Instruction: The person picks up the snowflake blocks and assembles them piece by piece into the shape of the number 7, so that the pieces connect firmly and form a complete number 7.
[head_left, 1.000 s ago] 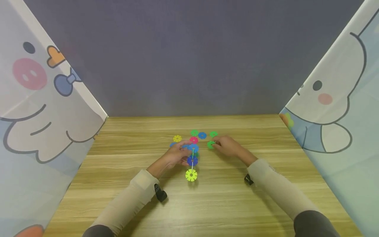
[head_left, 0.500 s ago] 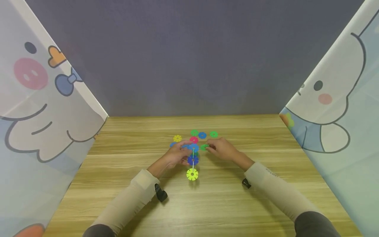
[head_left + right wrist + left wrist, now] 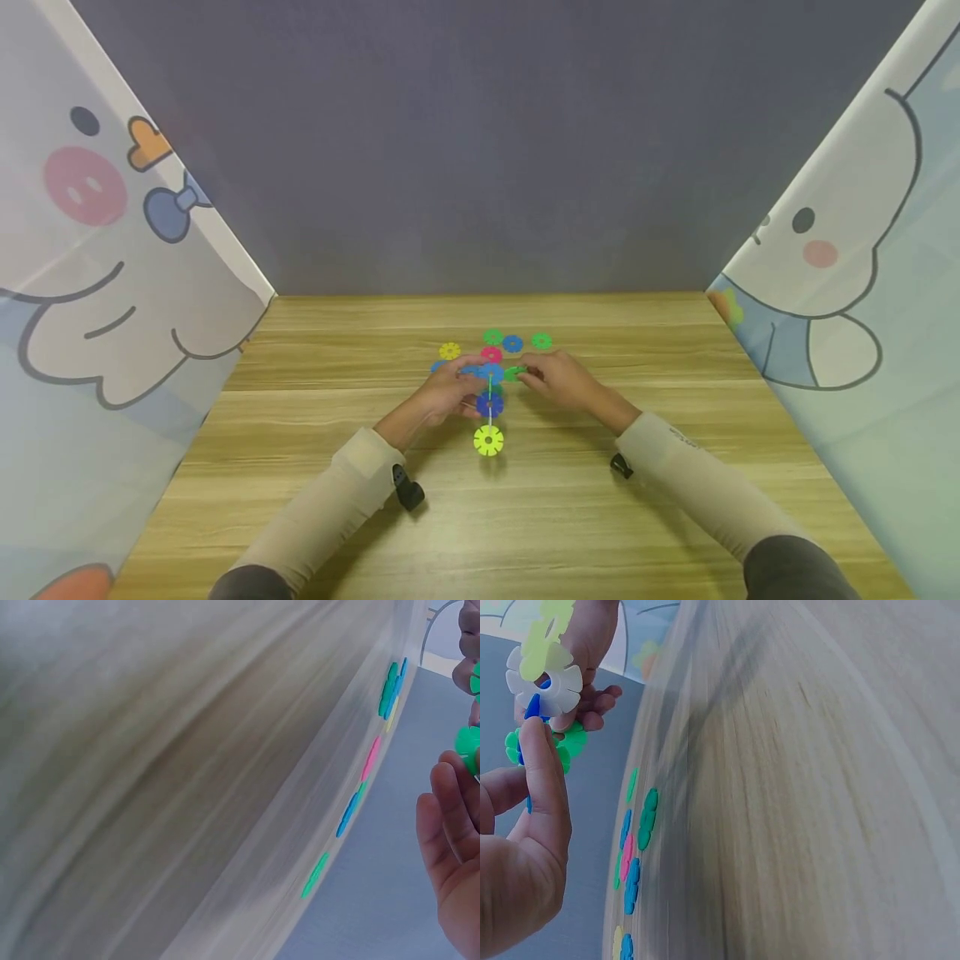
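My left hand (image 3: pixel 446 392) pinches a chain of slotted snowflake discs above the table. In the head view this chain has a light blue disc (image 3: pixel 492 374), a dark blue disc (image 3: pixel 490 406) and a yellow-green disc (image 3: pixel 488 441) at the near end. A white disc (image 3: pixel 564 694) joins them in the left wrist view. My right hand (image 3: pixel 561 381) pinches a green disc (image 3: pixel 513 374) close to the chain's light blue disc. Fingers partly hide both the green disc and the chain's far part.
On the wooden table (image 3: pixel 570 517) lie loose discs: yellow (image 3: pixel 449 351), pink (image 3: pixel 491 355), blue (image 3: pixel 513 343), green (image 3: pixel 542 341), and several others. A dark green disc (image 3: pixel 648 819) lies below the chain. A grey wall (image 3: pixel 480 167) stands behind.
My right hand has moved left with the green disc, bringing it beside the chain. The left hand stays in place, and the chain's near end has shifted slightly right.
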### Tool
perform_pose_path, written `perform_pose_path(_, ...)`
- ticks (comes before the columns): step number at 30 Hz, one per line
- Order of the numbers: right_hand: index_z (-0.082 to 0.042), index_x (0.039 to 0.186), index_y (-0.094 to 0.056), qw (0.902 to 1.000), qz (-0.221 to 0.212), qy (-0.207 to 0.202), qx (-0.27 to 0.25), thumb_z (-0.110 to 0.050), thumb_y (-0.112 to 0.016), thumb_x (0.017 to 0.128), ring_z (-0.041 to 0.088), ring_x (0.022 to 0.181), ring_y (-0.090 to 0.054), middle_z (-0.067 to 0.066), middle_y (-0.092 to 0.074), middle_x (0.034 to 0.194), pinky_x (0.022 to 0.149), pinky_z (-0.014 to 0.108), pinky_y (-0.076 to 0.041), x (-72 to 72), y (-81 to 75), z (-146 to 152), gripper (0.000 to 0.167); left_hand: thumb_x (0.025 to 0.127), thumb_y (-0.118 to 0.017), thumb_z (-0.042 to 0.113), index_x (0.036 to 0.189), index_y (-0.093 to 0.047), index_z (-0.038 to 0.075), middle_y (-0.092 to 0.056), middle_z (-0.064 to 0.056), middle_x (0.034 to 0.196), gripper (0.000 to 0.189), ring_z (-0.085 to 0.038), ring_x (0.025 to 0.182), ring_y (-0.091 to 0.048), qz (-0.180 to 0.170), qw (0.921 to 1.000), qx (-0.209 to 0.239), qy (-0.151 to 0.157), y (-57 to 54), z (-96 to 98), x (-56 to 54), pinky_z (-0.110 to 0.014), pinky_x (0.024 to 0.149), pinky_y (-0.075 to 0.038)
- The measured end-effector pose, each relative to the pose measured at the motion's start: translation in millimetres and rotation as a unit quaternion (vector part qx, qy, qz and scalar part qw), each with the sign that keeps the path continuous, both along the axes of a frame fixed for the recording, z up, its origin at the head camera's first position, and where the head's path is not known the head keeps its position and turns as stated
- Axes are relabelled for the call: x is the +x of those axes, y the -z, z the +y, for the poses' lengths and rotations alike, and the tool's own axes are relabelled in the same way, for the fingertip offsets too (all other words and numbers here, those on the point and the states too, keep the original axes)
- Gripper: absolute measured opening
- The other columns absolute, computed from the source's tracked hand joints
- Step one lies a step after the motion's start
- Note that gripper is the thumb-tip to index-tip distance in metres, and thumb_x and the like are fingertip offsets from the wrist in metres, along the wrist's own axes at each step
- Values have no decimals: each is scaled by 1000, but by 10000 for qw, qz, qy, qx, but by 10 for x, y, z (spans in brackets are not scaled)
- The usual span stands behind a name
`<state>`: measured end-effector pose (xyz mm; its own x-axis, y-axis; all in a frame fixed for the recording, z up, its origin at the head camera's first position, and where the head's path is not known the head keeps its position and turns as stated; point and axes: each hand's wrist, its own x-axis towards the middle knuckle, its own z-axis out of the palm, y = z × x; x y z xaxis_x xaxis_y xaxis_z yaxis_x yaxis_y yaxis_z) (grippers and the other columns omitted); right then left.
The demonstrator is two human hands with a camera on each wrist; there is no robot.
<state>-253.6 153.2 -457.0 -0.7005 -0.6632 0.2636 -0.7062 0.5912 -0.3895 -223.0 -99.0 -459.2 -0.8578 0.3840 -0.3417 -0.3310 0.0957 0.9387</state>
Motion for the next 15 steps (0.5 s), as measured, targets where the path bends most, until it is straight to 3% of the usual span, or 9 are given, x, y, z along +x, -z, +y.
perform_pose_path(6, -11, 111, -73, 10000, 48, -57, -66, -20, -67, 100, -2, 57, -46, -9, -63, 71, 52, 16, -46, 18, -14, -34, 16, 102, -57, 8, 157, -35, 12, -59, -6, 100, 59, -12, 71, -63, 99, 9998, 97, 144, 24, 6, -4, -24, 65, -62)
perform_pose_path(15, -8, 107, -74, 9996, 155, -108, -198, -17, -67, 99, -2, 59, -50, -3, -68, 74, 56, 14, -49, 37, -16, -69, 14, 101, -60, 7, 153, -42, 10, -64, -10, 106, 56, -14, 73, -66, 137, 9998, 110, -86, 4, 35, 11, -23, 62, -61)
